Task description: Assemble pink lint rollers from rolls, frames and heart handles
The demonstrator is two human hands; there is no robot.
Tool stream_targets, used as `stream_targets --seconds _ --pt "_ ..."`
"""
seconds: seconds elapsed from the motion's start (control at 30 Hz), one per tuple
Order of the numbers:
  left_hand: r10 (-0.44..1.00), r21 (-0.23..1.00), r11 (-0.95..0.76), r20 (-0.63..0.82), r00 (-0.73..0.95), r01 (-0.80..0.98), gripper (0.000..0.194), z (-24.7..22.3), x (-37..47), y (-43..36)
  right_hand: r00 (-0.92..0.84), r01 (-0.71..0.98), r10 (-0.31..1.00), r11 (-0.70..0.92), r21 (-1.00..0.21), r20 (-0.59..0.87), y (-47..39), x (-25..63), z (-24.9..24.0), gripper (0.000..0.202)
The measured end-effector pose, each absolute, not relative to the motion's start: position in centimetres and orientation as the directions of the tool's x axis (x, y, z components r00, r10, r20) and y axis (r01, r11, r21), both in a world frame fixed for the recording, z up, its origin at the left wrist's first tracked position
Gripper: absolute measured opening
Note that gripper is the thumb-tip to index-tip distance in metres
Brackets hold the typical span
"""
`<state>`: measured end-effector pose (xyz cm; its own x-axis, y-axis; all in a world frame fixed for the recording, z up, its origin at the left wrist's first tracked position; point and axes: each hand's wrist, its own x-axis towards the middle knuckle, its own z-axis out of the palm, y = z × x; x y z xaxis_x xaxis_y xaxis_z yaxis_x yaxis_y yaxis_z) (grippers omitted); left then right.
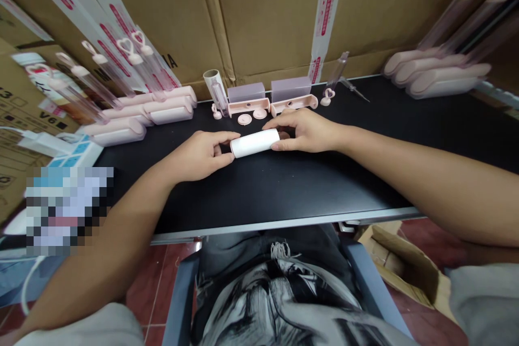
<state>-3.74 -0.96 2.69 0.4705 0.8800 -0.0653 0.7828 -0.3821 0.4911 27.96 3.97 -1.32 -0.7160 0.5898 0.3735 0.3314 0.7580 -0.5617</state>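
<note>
A white roll (255, 144) lies level just above or on the black tabletop, tilted slightly up to the right; I cannot tell whether it touches. At its left end, my left hand (203, 154) closes thumb and fingers on the rim. The thumb and fingers of my right hand (304, 132) grip the other end. Beyond the hands are two pink curved shells (249, 107), with two small pink discs (244, 119) in front of them. An upright white tube (214, 86) stands behind, beside a clear handle piece (220, 98).
Assembled pink pieces with clear handles (168, 111) line the back left; more stand at the right (446, 78). Two lilac blocks (291, 89) and a screwdriver-like tool (354, 88) sit at the back. A power strip (77, 154) and pixelated object (73, 208) occupy the left.
</note>
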Motion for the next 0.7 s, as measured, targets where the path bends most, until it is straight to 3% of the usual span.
stream_targets --seconds 0.17,0.43,0.7 --pt "0.867 0.542 -0.409 -0.019 0.497 0.734 0.074 2.51 -3.68 -0.83 -0.612 0.249 0.599 0.766 -0.593 0.516 4.24 28.14 -1.88 0.047" --pt "0.847 0.609 -0.422 -0.001 0.532 0.672 0.073 1.93 -3.86 -0.6 -0.539 0.179 0.612 0.755 -0.631 0.578 4.45 28.21 -2.02 0.05" --pt "0.846 0.513 -0.451 -0.016 0.534 0.73 0.036 2.33 -3.68 -0.64 -0.375 0.169 0.71 0.685 -0.709 0.596 4.1 28.35 -1.2 0.052"
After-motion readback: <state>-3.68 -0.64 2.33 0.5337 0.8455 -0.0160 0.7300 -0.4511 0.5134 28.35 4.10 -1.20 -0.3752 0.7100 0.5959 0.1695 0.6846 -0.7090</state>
